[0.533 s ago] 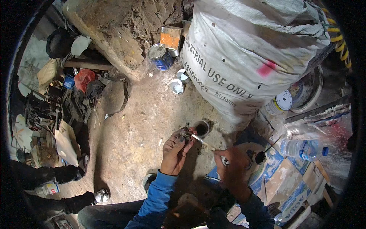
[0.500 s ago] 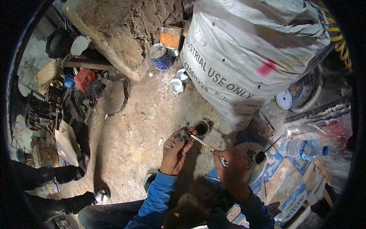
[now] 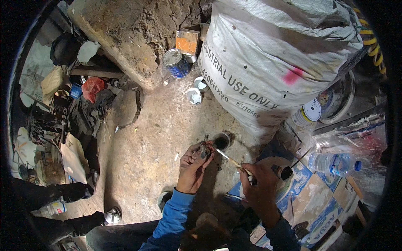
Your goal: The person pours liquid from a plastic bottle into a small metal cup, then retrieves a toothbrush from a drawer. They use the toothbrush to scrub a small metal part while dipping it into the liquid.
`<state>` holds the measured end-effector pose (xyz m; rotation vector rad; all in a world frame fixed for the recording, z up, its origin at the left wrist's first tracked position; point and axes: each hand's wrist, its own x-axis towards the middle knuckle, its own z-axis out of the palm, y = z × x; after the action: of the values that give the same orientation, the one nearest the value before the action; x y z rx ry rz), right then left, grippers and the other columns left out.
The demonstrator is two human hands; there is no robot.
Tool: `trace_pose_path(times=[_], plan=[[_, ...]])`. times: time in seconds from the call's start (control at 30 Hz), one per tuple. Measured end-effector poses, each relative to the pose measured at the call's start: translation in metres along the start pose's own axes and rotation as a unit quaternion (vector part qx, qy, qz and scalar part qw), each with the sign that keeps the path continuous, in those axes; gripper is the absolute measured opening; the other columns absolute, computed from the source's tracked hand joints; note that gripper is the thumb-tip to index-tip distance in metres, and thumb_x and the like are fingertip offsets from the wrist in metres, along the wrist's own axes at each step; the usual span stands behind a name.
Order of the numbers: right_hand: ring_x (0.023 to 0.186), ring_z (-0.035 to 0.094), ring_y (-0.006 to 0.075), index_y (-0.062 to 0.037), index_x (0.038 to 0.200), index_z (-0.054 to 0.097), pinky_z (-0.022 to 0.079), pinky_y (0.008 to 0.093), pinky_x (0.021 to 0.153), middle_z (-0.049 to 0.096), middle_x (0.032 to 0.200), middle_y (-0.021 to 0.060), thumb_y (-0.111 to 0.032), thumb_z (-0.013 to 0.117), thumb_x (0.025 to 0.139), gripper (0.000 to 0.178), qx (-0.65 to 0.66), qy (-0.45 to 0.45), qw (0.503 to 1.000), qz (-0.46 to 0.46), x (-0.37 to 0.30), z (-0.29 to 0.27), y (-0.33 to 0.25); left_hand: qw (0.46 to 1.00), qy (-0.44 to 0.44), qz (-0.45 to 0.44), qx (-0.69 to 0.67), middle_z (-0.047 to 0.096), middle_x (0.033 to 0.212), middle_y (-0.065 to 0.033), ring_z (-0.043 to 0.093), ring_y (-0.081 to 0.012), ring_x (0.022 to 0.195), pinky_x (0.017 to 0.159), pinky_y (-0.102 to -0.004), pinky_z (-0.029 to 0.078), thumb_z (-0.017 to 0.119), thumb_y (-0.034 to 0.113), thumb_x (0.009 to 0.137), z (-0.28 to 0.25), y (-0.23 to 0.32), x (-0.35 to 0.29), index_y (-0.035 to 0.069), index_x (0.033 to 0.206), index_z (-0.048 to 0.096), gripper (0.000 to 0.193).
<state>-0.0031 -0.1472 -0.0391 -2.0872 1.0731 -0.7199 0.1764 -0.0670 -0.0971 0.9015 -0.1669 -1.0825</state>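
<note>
Between the fingertips of my left hand is a small dark, lumpy piece with reddish spots; its kind is too small to make out. My right hand is closed round the handle of a slim paintbrush. The brush slants up to the left, its tip at the small piece. Just beyond my left fingertips a small cup with dark contents stands on the floor. Blue sleeves cover both my forearms.
A big white woven sack fills the far right. Paint cans, a blue one among them, stand by a dirt-topped block. A water bottle lies right beside flattened cardboard. Scrap piles up left, near another person's dark-trousered legs.
My right hand has shifted slightly right and down with the brush, and the brush's tip has moved a little right. My left hand, still holding the small piece, has barely moved.
</note>
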Motion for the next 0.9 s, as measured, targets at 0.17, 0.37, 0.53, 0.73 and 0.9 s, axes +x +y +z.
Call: trace_pose_path(times=[0.17, 0.37, 0.53, 0.73, 0.9], plan=[[0.064, 0.065, 0.0263, -0.0099, 0.097, 0.064, 0.05, 0.0356, 0.056, 0.066, 0.077, 0.0123, -0.009, 0.069, 0.08, 0.017, 0.003, -0.007, 1.0, 0.002, 0.0, 0.0, -0.007, 1.0, -0.023, 0.017, 0.002, 0.057, 0.125, -0.0168, 0.057, -0.0264, 0.115, 0.1, -0.0375, 0.046, 0.066, 0.01, 0.087, 0.001, 0.001, 0.001, -0.004, 0.126, 0.048, 0.045], [0.063, 0.059, 0.0117, -0.0051, 0.099, 0.065, 0.046, 0.0262, 0.057, 0.065, 0.074, 0.0071, -0.01, 0.069, 0.082, 0.018, 0.138, -0.033, 0.977, 0.16, 0.017, 0.003, -0.012, 0.998, -0.038, -0.041, 0.01, 0.06, 0.117, -0.018, 0.061, -0.0251, 0.107, 0.095, -0.0362, 0.049, 0.067, 0.014, 0.087, 0.013, 0.0, -0.008, -0.006, 0.125, 0.05, 0.046], [0.058, 0.052, 0.009, -0.0009, 0.098, 0.067, 0.041, 0.0272, 0.054, 0.062, 0.071, 0.0086, -0.009, 0.069, 0.082, 0.018, 0.169, -0.06, 0.984, 0.019, 0.037, 0.014, 0.003, 0.998, -0.023, -0.028, 0.058, 0.064, 0.11, -0.0169, 0.064, -0.024, 0.098, 0.09, -0.0351, 0.052, 0.068, 0.014, 0.087, 0.017, -0.001, -0.011, -0.008, 0.121, 0.054, 0.043], [0.054, 0.054, 0.0249, 0.004, 0.09, 0.065, 0.039, 0.0326, 0.051, 0.054, 0.068, 0.0174, -0.009, 0.069, 0.082, 0.016, 0.176, -0.105, 0.977, -0.059, 0.044, 0.021, 0.014, 0.993, -0.009, -0.012, 0.115, 0.066, 0.105, -0.0156, 0.065, -0.0215, 0.092, 0.085, -0.0339, 0.053, 0.069, 0.011, 0.085, 0.015, -0.001, -0.012, -0.008, 0.113, 0.059, 0.035], [0.061, 0.061, 0.0295, 0.0043, 0.088, 0.064, 0.043, 0.0345, 0.054, 0.059, 0.073, 0.0185, -0.01, 0.068, 0.083, 0.015, 0.134, -0.144, 0.979, -0.047, 0.048, 0.018, 0.016, 0.989, 0.002, -0.021, 0.144, 0.067, 0.101, -0.0133, 0.065, -0.0184, 0.089, 0.083, -0.0313, 0.053, 0.07, 0.006, 0.083, 0.017, 0.002, -0.011, -0.007, 0.11, 0.061, 0.032]])
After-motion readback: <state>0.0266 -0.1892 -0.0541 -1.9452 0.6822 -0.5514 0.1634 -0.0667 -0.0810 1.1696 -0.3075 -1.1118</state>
